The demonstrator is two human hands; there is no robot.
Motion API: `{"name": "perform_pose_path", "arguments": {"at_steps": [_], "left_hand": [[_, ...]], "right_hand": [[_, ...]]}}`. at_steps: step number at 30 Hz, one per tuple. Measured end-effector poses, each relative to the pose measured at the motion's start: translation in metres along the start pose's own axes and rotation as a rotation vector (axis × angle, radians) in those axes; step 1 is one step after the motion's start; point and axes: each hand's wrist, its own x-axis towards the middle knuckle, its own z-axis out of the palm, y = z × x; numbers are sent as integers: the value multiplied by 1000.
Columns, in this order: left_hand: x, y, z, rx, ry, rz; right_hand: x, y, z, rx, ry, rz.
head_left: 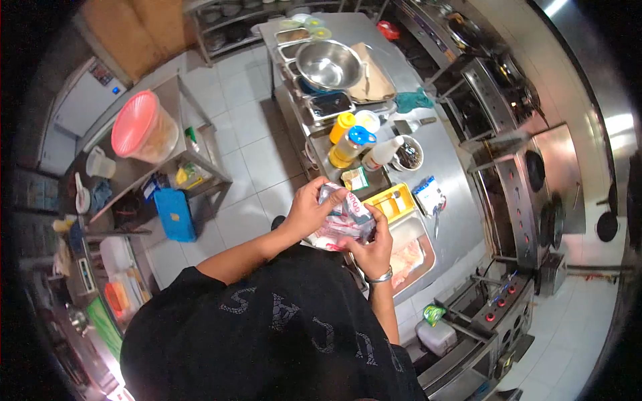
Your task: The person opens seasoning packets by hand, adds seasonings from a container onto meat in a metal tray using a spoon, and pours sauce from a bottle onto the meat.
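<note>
Close to my body, both hands grip a clear plastic packet [353,224] with red lettering on it; what it contains I cannot make out. My left hand [317,208] is closed on its upper left side, thumb over the top. On the right side, my right hand [374,246] pinches the packet, a metal bracelet at the wrist. Just beyond the right hand lies a steel tray [429,257] with pale pinkish food [406,262] in it. A yellow container [401,204] stands directly behind the packet.
On the steel table [460,207] stand a blue-capped bottle [344,152], a white squeeze bottle [382,154], a bowl of dark contents [409,155] and a large steel bowl [328,65]. Stoves [511,200] line the right. A pink-lidded tub [144,127] sits on the left table.
</note>
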Motion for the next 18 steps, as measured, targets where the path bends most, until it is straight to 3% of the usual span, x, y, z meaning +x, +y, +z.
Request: {"name": "perform_pose_path", "arguments": {"at_steps": [4,6,7,10,12,14,16,18], "left_hand": [[-2,-11,13,191,-258,-130],[-6,-17,25,-162,-271,135],[-8,-11,26,-179,-364,143],[-10,-5,32,40,-351,225],[-10,-4,34,48,-389,174],[-5,-16,39,-34,-366,392],[-6,3,39,-115,-408,372],[-7,12,43,-297,-611,398]], "right_hand": [[-20,19,0,127,253,192],[-26,32,0,43,434,136],[-29,32,3,252,508,234],[-34,32,-3,376,636,179],[-39,27,-4,348,668,196],[-52,26,-10,301,724,200],[-74,37,-24,245,716,178],[-88,36,-34,245,750,47]]}}
